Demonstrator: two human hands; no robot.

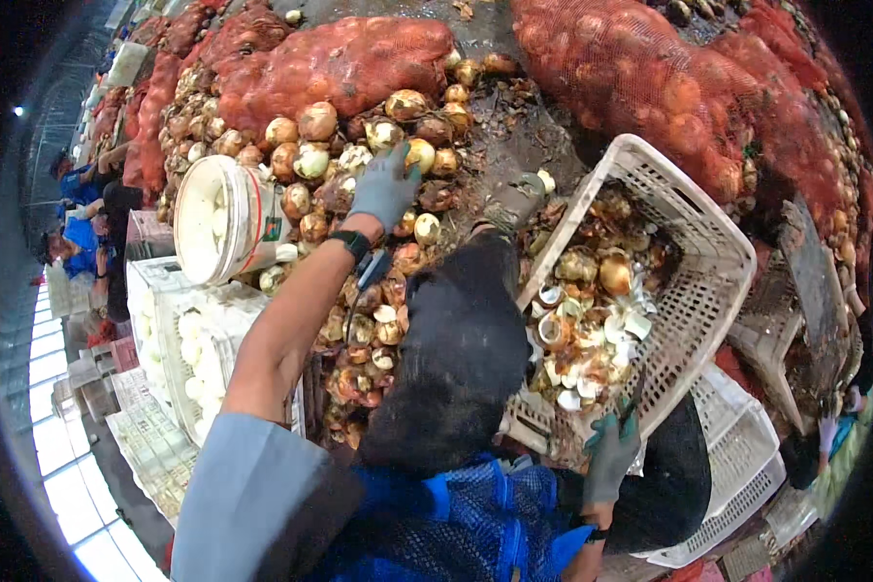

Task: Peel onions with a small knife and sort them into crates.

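Note:
My left hand [383,189] in a grey glove reaches into a pile of onions [317,126], fingers apart beside a yellow onion [420,155]. Below that wrist is a dark, strap-like object [372,272]. My right hand [611,451], also gloved, grips a knife [631,398] at the near side of a white slatted crate [698,301], which holds onions and pale peel pieces [553,330]. Left of my reaching arm stands a white bucket [242,218] with peeled onions inside, above a white crate [145,281] of peeled onions.
Red mesh sacks of onions [630,68] line the back and right. My dark-clad leg [456,349] stands between pile and crate. More white crates [737,456] lie at lower right. Co-workers in blue [78,242] are at far left. A grey board [810,291] leans at right.

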